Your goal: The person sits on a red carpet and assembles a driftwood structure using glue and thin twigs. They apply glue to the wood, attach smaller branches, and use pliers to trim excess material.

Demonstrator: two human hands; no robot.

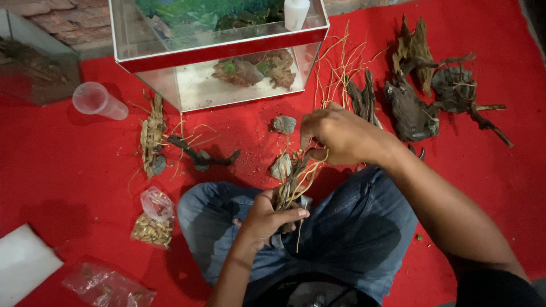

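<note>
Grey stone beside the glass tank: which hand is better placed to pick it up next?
Right, probably. The right hand sits just beside the small grey stone, only pinching thin tan twigs. The left hand is lower, over the lap, gripping the twig bundle's base.

reds, browns and denim blue on the floor

the floor cloth (68, 170) is bright plain red, flecked with pale crumbs. the glass tank (219, 51) has a red band with white edging, white sand inside, a green and blue backdrop, and brown rocks dotted with green. the driftwood pieces (424, 85) are dark brown to near black; the thin roots (338, 62) are pale tan. the root bundle (293, 182) mixes tan with dark brown. the small stone (284, 124) is grey. the jeans (352, 227) are faded blue. the plastic cup (98, 101) is clear with a pink tint; the foam sheet (23, 262) is white.
</note>
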